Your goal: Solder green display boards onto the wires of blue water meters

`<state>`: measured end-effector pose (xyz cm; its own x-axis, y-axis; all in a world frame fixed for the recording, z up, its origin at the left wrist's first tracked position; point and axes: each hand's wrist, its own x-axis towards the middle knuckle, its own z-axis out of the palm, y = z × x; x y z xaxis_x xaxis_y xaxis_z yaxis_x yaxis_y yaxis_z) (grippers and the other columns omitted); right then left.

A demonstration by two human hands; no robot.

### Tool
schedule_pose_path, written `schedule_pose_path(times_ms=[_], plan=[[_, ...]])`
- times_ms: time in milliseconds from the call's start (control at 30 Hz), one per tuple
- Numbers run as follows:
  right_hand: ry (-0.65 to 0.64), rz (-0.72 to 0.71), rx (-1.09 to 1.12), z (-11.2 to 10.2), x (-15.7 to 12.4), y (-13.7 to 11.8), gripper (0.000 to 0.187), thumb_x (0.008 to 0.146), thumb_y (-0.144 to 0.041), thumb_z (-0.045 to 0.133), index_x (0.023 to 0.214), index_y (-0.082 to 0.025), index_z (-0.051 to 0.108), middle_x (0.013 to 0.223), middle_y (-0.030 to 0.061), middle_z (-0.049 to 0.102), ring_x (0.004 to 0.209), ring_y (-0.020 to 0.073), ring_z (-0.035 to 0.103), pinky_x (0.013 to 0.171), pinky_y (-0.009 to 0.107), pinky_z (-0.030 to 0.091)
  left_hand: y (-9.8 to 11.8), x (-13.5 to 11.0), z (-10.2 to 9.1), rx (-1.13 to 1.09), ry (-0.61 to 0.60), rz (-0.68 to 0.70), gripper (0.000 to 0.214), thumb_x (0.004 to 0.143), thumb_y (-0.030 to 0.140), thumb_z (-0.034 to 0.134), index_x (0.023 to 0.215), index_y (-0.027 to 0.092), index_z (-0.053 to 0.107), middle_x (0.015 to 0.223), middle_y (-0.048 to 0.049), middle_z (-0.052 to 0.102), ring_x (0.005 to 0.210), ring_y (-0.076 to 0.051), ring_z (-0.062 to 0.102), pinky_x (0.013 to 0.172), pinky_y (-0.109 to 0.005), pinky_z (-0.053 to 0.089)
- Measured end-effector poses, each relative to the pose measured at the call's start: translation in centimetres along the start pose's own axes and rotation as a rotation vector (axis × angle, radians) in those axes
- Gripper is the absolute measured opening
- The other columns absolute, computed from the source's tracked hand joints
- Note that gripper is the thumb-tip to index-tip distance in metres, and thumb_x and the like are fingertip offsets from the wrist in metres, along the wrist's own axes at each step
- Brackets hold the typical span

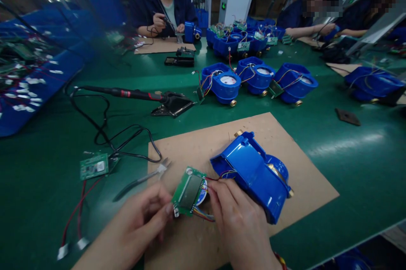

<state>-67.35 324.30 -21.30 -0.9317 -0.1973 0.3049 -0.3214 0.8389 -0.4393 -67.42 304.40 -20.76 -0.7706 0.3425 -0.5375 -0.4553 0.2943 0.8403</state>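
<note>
On the green tabletop lies a cardboard mat bearing a blue meter housing — tipped on its side. Left hand pinches the wired circuit board beside it; right hand — fingers curled — touches the board's wires.

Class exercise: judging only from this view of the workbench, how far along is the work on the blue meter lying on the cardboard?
Done: the blue meter lies on the cardboard sheet with coloured wires already running from it to the green circuit board. In hand: the left hand pinches the board's edge and the right hand touches the wires. Left: the board is not yet seated in the housing; the soldering iron rests on its stand.
</note>
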Motion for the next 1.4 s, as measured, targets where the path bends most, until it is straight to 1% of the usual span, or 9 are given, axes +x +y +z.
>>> schedule_pose_path(times_ms=[200, 467, 867, 1033, 1100, 1233, 1267, 1333, 1400], plan=[[0.087, -0.010, 0.074, -0.1, 0.2, 0.0, 0.016, 0.084, -0.013, 0.043, 0.089, -0.020, 0.056, 0.072, 0.0018, 0.058, 0.065, 0.0157, 0.057, 0.061, 0.027, 0.049, 0.2, 0.2, 0.3, -0.077, -0.029, -0.018, 0.031, 0.080, 0.050, 0.047, 0.076, 0.019, 0.044, 0.063, 0.0035, 0.045, 0.051, -0.007, 0.044, 0.047, -0.018, 0.038], [0.022, 0.055, 0.195, 0.5, 0.1, 0.3, 0.017, 0.084, -0.012, 0.043, 0.093, -0.022, 0.054, 0.078, 0.0025, 0.059, 0.071, 0.0163, 0.057, 0.069, 0.030, 0.049, -0.8, 0.5, 0.4, -0.142, -0.106, -0.030, 0.030, 0.082, 0.048, 0.046, 0.078, 0.019, 0.042, 0.065, 0.0035, 0.051, 0.045, -0.005, 0.044, 0.039, -0.014, 0.028], [0.019, 0.076, 0.252, 0.8, 0.5, 0.0, 0.016, 0.084, -0.012, 0.043, 0.091, -0.021, 0.053, 0.080, 0.0020, 0.060, 0.071, 0.0160, 0.057, 0.069, 0.031, 0.049, 0.0, 0.1, 1.1, -0.041, -0.069, -0.006, 0.034, 0.081, 0.053, 0.042, 0.073, 0.020, 0.039, 0.067, 0.0031, 0.037, 0.056, -0.009, 0.034, 0.044, -0.018, 0.031], [0.025, 0.050, 0.201, 0.9, 0.6, -0.2, 0.017, 0.084, -0.011, 0.043, 0.092, -0.020, 0.055, 0.082, 0.0022, 0.061, 0.074, 0.0151, 0.058, 0.070, 0.028, 0.048, 0.0, 0.2, 1.0, -0.087, -0.059, -0.011, 0.034, 0.080, 0.053, 0.044, 0.073, 0.020, 0.039, 0.064, 0.0042, 0.037, 0.051, -0.008, 0.033, 0.041, -0.017, 0.028], [0.080, -0.011, 0.109, 0.2, 0.2, -0.2, 0.019, 0.083, -0.013, 0.047, 0.098, -0.018, 0.056, 0.087, 0.0032, 0.063, 0.078, 0.0149, 0.059, 0.070, 0.026, 0.047, 0.1, 0.2, 1.0, -0.102, -0.047, -0.010, 0.033, 0.081, 0.052, 0.044, 0.073, 0.020, 0.039, 0.063, 0.0046, 0.037, 0.051, -0.008, 0.034, 0.042, -0.017, 0.030], [0.360, -0.290, -0.178, -2.3, -1.2, 0.5, 0.034, 0.071, -0.017, 0.065, 0.104, -0.020, 0.058, 0.093, 0.0006, 0.065, 0.083, 0.0153, 0.058, 0.077, 0.025, 0.044, 0.4, 0.1, 1.2, 0.013, 0.008, 0.091, 0.031, 0.083, 0.048, 0.042, 0.072, 0.019, 0.043, 0.065, 0.0029, 0.041, 0.058, -0.008, 0.039, 0.051, -0.017, 0.034], [0.424, -0.297, -0.250, -3.0, -1.4, 0.9, 0.039, 0.069, -0.019, 0.067, 0.107, -0.023, 0.056, 0.098, 0.0006, 0.064, 0.088, 0.0171, 0.057, 0.082, 0.028, 0.042, 0.4, 0.0, 1.4, 0.080, 0.023, 0.137, 0.030, 0.084, 0.046, 0.040, 0.072, 0.019, 0.044, 0.065, 0.0025, 0.043, 0.059, -0.009, 0.040, 0.052, -0.018, 0.035], [0.449, -0.166, -0.331, -4.0, -1.3, 1.9, 0.049, 0.069, -0.025, 0.067, 0.115, -0.023, 0.050, 0.114, 0.0051, 0.057, 0.104, 0.0242, 0.051, 0.090, 0.038, 0.038, 0.4, -0.1, 1.8, 0.255, 0.066, 0.240, 0.026, 0.087, 0.040, 0.036, 0.073, 0.019, 0.045, 0.065, 0.0021, 0.046, 0.059, -0.009, 0.044, 0.053, -0.018, 0.036], [0.333, 0.031, -0.310, -4.6, -0.9, 3.2, 0.061, 0.072, -0.035, 0.063, 0.125, -0.016, 0.040, 0.126, 0.0133, 0.046, 0.115, 0.0318, 0.041, 0.093, 0.048, 0.035, 0.3, -0.3, 2.4, 0.479, 0.156, 0.410, 0.018, 0.088, 0.029, 0.037, 0.076, 0.019, 0.046, 0.064, 0.0025, 0.048, 0.056, -0.008, 0.047, 0.050, -0.016, 0.037]])
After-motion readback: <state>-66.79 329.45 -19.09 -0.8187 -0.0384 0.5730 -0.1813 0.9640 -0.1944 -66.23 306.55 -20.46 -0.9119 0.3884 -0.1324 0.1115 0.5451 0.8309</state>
